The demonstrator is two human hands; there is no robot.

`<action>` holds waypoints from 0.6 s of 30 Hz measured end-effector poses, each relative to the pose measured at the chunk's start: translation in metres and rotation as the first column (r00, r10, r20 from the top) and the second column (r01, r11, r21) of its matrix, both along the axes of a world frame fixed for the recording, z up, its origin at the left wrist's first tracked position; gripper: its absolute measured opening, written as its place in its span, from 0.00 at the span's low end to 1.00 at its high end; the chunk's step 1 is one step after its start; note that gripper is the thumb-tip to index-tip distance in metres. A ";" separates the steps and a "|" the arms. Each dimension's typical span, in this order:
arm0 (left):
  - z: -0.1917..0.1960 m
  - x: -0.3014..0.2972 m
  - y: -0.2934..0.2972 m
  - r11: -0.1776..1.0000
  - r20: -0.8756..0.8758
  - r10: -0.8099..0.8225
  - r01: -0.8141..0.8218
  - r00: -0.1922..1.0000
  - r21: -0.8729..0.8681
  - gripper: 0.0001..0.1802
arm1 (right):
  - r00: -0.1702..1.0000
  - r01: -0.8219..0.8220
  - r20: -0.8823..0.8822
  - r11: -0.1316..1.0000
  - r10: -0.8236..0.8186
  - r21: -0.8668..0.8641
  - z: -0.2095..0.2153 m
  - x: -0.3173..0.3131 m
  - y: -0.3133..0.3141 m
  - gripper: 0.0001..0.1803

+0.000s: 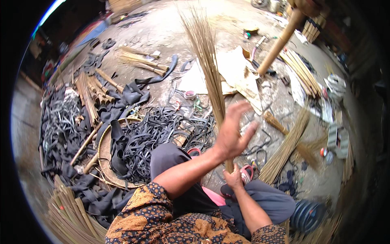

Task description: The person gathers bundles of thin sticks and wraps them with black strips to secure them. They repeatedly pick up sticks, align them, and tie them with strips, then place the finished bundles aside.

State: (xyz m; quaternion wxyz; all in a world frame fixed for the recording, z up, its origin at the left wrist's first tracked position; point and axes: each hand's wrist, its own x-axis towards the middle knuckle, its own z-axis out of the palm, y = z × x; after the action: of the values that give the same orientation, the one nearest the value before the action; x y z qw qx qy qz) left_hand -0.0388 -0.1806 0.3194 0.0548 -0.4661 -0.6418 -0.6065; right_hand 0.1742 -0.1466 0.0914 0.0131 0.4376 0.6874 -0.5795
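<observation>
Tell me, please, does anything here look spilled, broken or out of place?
Nothing looks damaged. The black rubber strips spill over the rim of the round woven tray onto the floor. The right hand grips an upright bundle of broom sticks at its base; the left hand is open beside it.

Grey concrete floor (pixel 162 24) in daylight, littered with black rubber strips (pixel 158 134), stick bundles (pixel 91 95) and paper sheets (pixel 235 69).

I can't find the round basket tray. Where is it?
In the head view, the round woven tray lies on the ground at the person's left, beside their knee, heaped with black rubber strips.
</observation>
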 end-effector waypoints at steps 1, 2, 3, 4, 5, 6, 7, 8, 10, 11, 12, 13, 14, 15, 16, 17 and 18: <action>0.004 0.007 -0.003 0.998 0.032 -0.058 0.058 0.998 0.020 0.27 | 0.991 0.005 -0.135 0.999 0.000 0.035 -0.001 -0.018 -0.008 0.29; 0.007 0.013 -0.006 0.992 0.057 -0.118 0.115 0.991 0.044 0.25 | 0.923 -0.062 -0.365 0.985 0.119 0.164 0.001 -0.047 -0.012 0.35; 0.010 0.017 -0.011 0.988 0.035 -0.148 0.147 0.988 0.043 0.24 | 0.917 -0.077 -0.347 0.941 0.196 0.330 0.009 -0.081 -0.016 0.38; 0.012 0.020 -0.014 0.983 0.018 -0.179 0.178 0.984 0.050 0.23 | 0.932 -0.082 -0.279 0.885 0.231 0.459 0.023 -0.118 -0.022 0.41; 0.014 0.020 -0.016 0.987 -0.078 -0.151 0.155 0.985 0.046 0.24 | 0.883 -0.145 -0.376 0.926 0.280 0.348 0.043 -0.157 -0.009 0.47; 0.016 0.020 -0.017 0.986 -0.121 -0.150 0.158 0.981 0.061 0.24 | 0.771 -0.219 -0.515 0.915 0.376 0.340 0.068 -0.201 0.006 0.54; 0.017 0.017 -0.019 0.983 -0.145 -0.154 0.166 0.977 0.080 0.24 | 0.532 -0.202 -0.803 0.962 0.268 0.187 0.088 -0.245 0.005 0.61; 0.018 0.015 -0.020 0.981 -0.185 -0.142 0.163 0.973 0.104 0.23 | 0.554 -0.201 -0.782 0.958 0.284 0.205 0.109 -0.279 0.015 0.65; 0.019 0.009 -0.020 0.980 -0.160 -0.136 0.157 0.978 0.123 0.22 | 0.615 -0.075 -0.707 0.919 0.349 0.388 0.134 -0.325 0.023 0.60; 0.020 0.007 -0.020 0.980 -0.144 -0.119 0.139 0.982 0.141 0.21 | 0.686 -0.060 -0.633 0.896 0.357 0.441 0.136 -0.327 0.023 0.55; 0.019 0.006 -0.020 0.983 -0.093 -0.137 0.147 0.986 0.112 0.20 | 0.720 -0.042 -0.568 0.842 0.398 0.537 0.132 -0.322 0.023 0.50; 0.018 0.005 -0.019 0.984 -0.032 -0.149 0.152 0.988 0.091 0.19 | 0.777 -0.140 -0.474 0.848 0.414 0.511 0.123 -0.305 0.024 0.45; 0.017 0.005 -0.019 0.983 0.034 -0.168 0.165 0.985 0.074 0.18 | 0.788 -0.214 -0.411 0.830 0.458 0.515 0.110 -0.278 0.028 0.40; 0.015 0.005 -0.018 0.985 0.035 -0.171 0.170 0.985 0.035 0.15 | 0.792 -0.335 -0.272 0.763 0.546 0.553 0.095 -0.251 0.035 0.39; 0.014 0.005 -0.017 0.983 0.095 -0.183 0.185 0.978 -0.009 0.14 | 0.778 -0.439 -0.142 0.692 0.611 0.573 0.081 -0.220 0.046 0.38; 0.012 0.006 -0.017 0.976 0.153 -0.198 0.208 0.968 -0.056 0.14 | 0.760 -0.389 -0.354 0.817 0.546 0.426 0.070 -0.172 0.057 0.36; 0.010 0.006 -0.015 0.959 0.221 -0.223 0.254 0.949 -0.127 0.13 | 0.816 -0.414 -0.276 0.847 0.508 0.334 0.065 -0.137 0.080 0.35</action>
State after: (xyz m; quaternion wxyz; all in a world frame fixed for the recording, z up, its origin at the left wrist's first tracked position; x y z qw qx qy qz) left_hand -0.0328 -0.1961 0.3292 -0.1214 -0.4784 -0.6275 -0.6021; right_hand 0.0372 -0.0670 0.1561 -0.0269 0.1428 0.8336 -0.5330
